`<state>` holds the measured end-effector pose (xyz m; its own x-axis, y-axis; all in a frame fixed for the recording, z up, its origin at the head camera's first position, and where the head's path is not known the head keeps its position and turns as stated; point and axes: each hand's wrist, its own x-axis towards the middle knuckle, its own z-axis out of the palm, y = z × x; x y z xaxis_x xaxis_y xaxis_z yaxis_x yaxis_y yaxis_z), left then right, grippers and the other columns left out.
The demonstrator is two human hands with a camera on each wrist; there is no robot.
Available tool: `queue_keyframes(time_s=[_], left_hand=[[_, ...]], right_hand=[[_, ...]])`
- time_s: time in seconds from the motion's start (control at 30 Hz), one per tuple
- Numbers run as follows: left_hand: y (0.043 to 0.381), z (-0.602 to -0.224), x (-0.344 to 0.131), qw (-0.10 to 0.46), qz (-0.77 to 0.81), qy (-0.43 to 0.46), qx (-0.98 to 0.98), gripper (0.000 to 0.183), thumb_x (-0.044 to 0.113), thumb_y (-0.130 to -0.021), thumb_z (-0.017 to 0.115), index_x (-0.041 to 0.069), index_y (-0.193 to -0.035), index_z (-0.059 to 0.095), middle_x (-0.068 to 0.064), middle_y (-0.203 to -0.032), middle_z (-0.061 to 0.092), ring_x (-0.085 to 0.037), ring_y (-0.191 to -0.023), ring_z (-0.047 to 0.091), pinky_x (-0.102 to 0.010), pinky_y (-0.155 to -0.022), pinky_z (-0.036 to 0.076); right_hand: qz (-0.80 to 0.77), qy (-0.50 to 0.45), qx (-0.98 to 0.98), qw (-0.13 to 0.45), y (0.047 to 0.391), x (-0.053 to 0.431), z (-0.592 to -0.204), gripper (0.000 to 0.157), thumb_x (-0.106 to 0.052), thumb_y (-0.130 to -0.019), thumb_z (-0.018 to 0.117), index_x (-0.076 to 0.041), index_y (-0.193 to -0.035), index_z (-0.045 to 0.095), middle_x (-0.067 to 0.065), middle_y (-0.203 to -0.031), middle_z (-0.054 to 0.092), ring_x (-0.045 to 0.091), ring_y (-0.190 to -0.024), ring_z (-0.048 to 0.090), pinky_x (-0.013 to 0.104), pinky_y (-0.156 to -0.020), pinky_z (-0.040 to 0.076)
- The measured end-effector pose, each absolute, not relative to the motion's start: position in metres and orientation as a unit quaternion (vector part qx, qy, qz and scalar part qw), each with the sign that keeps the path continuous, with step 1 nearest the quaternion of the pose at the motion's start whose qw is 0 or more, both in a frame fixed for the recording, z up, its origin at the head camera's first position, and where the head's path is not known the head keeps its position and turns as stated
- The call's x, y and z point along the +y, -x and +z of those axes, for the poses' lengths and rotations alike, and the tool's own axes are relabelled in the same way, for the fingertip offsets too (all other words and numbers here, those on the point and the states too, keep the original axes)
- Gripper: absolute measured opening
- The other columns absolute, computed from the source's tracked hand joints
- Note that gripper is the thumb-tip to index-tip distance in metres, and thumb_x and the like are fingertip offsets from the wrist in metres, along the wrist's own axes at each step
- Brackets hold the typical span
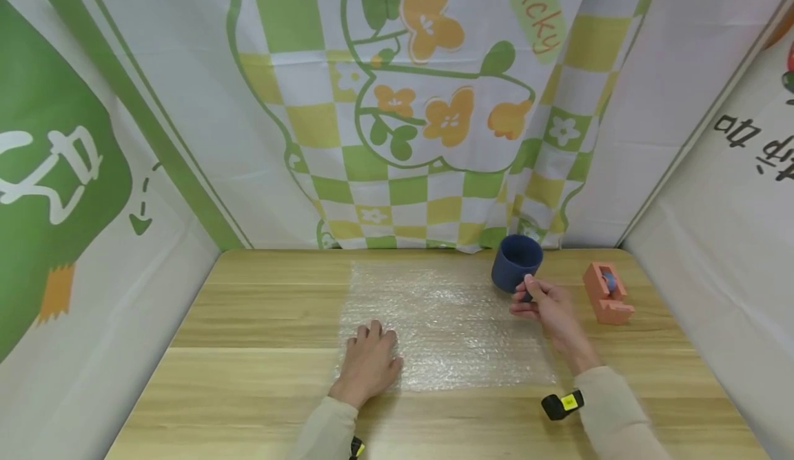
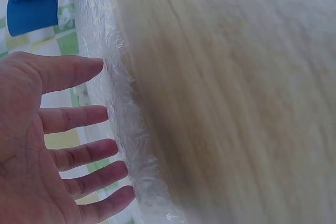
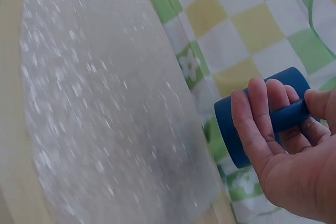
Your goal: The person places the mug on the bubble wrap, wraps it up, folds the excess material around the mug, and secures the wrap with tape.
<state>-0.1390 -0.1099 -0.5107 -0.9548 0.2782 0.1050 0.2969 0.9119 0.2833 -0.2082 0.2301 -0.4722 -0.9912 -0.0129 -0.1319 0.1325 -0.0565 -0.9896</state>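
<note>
pinching a blue mug (image 1: 510, 272) by its handle (image 3: 287, 117), right of centre in the head view, was the nearer right hand (image 1: 552, 312). bubble-wrap sheet (image 1: 453, 336): lay lower left of mug. left hand (image 1: 367, 365): fingers spread, sheet's lower-left corner.

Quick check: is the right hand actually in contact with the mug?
Touching. The right wrist view shows the right hand gripping the mug by its handle, thumb against it.
</note>
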Motion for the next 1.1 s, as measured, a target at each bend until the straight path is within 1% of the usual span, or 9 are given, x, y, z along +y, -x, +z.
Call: queue_keyframes(time_s=[0.2,0.3,0.53,0.67,0.77,1.0,1.1], left_hand=[[0.139,-0.509,-0.107,0.029,-0.15,0.149,-0.977,0.018,0.022,-0.085,0.074,0.008,-0.091,0.065,-0.011,-0.095,0.05,-0.033,-0.092,0.05,-0.048,-0.073,0.047],[0.139,-0.508,-0.106,0.028,-0.147,0.149,-0.977,0.018,0.022,-0.086,0.074,0.007,-0.093,0.065,-0.012,-0.096,0.051,-0.033,-0.092,0.05,-0.048,-0.072,0.048],[0.139,-0.51,-0.107,0.039,-0.143,0.15,-0.978,0.023,0.024,-0.086,0.075,0.006,-0.098,0.067,-0.013,-0.098,0.053,-0.034,-0.094,0.052,-0.049,-0.072,0.048],[0.14,-0.513,-0.107,0.05,-0.141,0.154,-0.977,0.024,0.024,-0.085,0.075,0.005,-0.098,0.068,-0.015,-0.098,0.054,-0.036,-0.093,0.053,-0.049,-0.072,0.049],[0.14,-0.511,-0.106,0.049,-0.139,0.153,-0.977,0.025,0.024,-0.085,0.075,0.005,-0.099,0.068,-0.015,-0.099,0.055,-0.036,-0.093,0.053,-0.05,-0.073,0.05],[0.138,-0.507,-0.105,0.033,-0.14,0.146,-0.979,0.026,0.024,-0.086,0.075,0.004,-0.102,0.069,-0.015,-0.101,0.055,-0.035,-0.096,0.053,-0.05,-0.075,0.049],[0.138,-0.506,-0.105,0.033,-0.139,0.145,-0.979,0.026,0.024,-0.085,0.075,0.004,-0.101,0.068,-0.015,-0.1,0.054,-0.036,-0.096,0.053,-0.05,-0.074,0.049]], right_hand=[[-0.73,-0.049,0.679,0.053,0.206,0.208,-0.477,0.037,-0.025,-0.109,0.049,0.011,-0.106,0.059,0.005,-0.086,0.065,0.016,-0.071,0.072,0.035,-0.076,0.061],[-0.731,-0.048,0.679,0.055,0.204,0.198,-0.481,0.036,-0.023,-0.109,0.049,0.012,-0.105,0.059,0.007,-0.086,0.065,0.017,-0.07,0.071,0.035,-0.074,0.061],[-0.728,-0.039,0.681,0.07,0.202,0.177,-0.489,0.038,-0.023,-0.109,0.049,0.013,-0.106,0.058,0.008,-0.086,0.065,0.018,-0.069,0.071,0.036,-0.073,0.061],[-0.731,-0.038,0.677,0.079,0.2,0.164,-0.491,0.039,-0.023,-0.109,0.05,0.015,-0.107,0.058,0.01,-0.085,0.066,0.019,-0.069,0.071,0.035,-0.072,0.061],[-0.734,-0.035,0.673,0.08,0.197,0.155,-0.492,0.038,-0.021,-0.108,0.051,0.016,-0.106,0.058,0.011,-0.085,0.067,0.019,-0.068,0.071,0.035,-0.071,0.061],[-0.743,-0.039,0.662,0.092,0.19,0.139,-0.495,0.034,-0.02,-0.107,0.053,0.013,-0.103,0.061,0.011,-0.084,0.067,0.017,-0.065,0.07,0.034,-0.069,0.061],[-0.746,-0.032,0.659,0.095,0.187,0.133,-0.498,0.034,-0.018,-0.107,0.053,0.015,-0.104,0.06,0.012,-0.084,0.067,0.017,-0.065,0.07,0.036,-0.07,0.062]])
